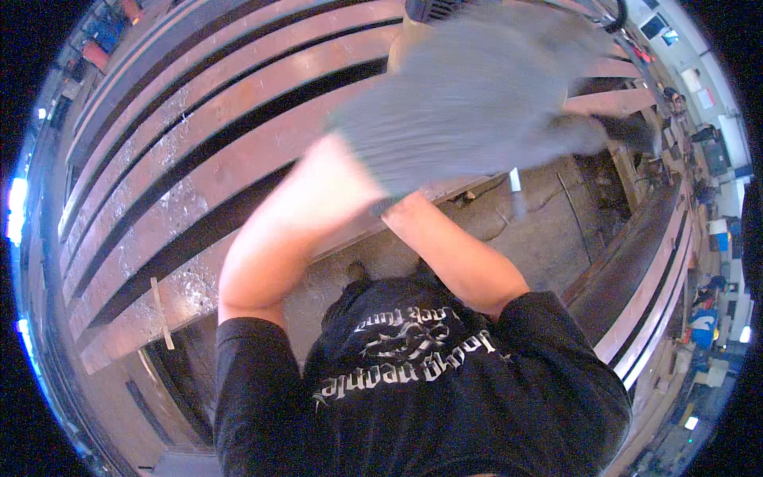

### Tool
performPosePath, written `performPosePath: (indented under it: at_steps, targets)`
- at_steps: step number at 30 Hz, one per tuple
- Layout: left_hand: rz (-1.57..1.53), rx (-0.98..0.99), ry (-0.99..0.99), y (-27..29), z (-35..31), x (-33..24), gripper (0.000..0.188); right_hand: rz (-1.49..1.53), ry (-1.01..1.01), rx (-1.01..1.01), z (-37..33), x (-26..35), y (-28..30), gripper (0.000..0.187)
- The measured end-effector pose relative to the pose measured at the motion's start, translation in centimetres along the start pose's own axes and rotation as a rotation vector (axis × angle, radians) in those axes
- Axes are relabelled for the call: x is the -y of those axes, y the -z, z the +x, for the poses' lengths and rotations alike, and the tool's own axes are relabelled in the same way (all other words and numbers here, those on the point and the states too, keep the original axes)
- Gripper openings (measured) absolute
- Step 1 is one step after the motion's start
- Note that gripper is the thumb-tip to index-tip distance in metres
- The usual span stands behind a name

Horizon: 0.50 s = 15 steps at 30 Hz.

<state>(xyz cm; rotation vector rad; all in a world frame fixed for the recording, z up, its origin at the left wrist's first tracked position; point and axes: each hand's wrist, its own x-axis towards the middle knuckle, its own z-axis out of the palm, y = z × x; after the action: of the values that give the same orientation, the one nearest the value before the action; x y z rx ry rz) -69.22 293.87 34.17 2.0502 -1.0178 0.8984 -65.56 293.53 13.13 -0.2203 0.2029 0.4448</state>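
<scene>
My left hand (469, 99), in a grey knitted work glove, fills the upper middle of the head view, close up and smeared by motion. Its fingers stretch toward the upper right, too blurred to tell whether they grip anything. My right forearm (449, 246) crosses in toward the left one, and a dark glove cuff shows at its wrist. The left glove hides most of my right hand. Just above the gloves, a dark vented part (433, 9) of some device shows at the top edge; what it belongs to is hidden.
Long reddish-brown steel beams (214, 127) lie side by side with dark gaps between them, ahead and left. More beams (648, 286) stand at the right. A thin light strip (161, 312) rests on the nearest left beam. Dusty floor (548, 207) with a cable shows between.
</scene>
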Motion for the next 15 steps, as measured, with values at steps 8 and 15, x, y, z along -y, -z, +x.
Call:
performPosePath:
  at_steps: [8, 15]
  targets:
    - [0.282, -0.277, -0.096, -0.9, -1.0, -3.5, 0.034, 0.015, 0.021, 0.591, -5.8, 4.4, -9.0, 0.032]
    - [0.337, 0.163, 0.624, -0.6, -12.6, 5.8, 0.039, -0.694, 0.015, 0.350, -1.4, 3.2, 0.8, 0.034]
